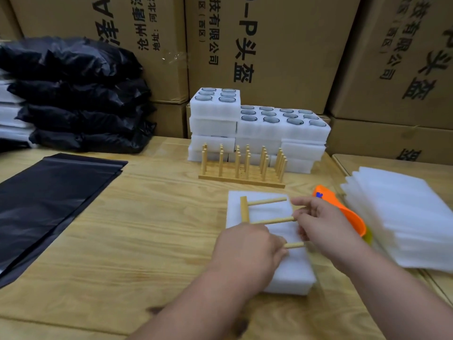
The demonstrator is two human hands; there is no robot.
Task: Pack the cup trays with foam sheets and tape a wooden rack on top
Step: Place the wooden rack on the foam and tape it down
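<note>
Hands (247,244) steady rack (266,220) (3 pegs).

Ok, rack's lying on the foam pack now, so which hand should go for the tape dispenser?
Right, probably. The orange tape dispenser lies just beyond the right hand, on that side of the foam pack. The left hand rests on the wooden rack and could keep steadying it.

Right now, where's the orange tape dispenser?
Head view, right of centre: the orange tape dispenser lies on the table, between the right hand and the stack of foam sheets.
</note>
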